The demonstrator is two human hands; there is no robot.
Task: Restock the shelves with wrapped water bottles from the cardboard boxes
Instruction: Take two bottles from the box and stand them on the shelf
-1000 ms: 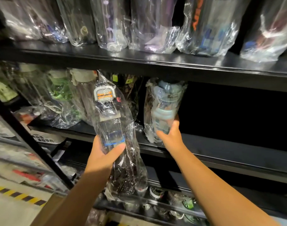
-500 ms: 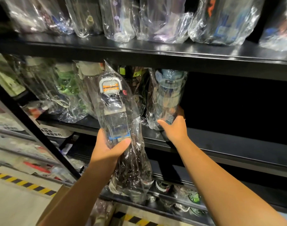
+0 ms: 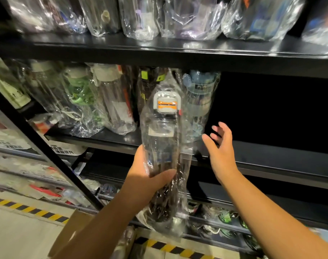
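My left hand grips a clear wrapped bottle with a grey and orange cap, held upright in front of the middle shelf. Just behind it, a wrapped blue-capped bottle stands on that shelf at the right end of a row. My right hand hovers with spread fingers to the right of the blue bottle, not touching it. A corner of a cardboard box shows under my left forearm.
Several wrapped bottles fill the middle shelf's left part; its right part is dark and bare. The top shelf carries a full row of wrapped bottles. The lower shelf holds more bottles. A black upright post slants at left.
My right hand has let go of the blue-capped bottle and drawn back to the right with open fingers. My left hand has carried the clear bottle to the right, in front of the blue one.
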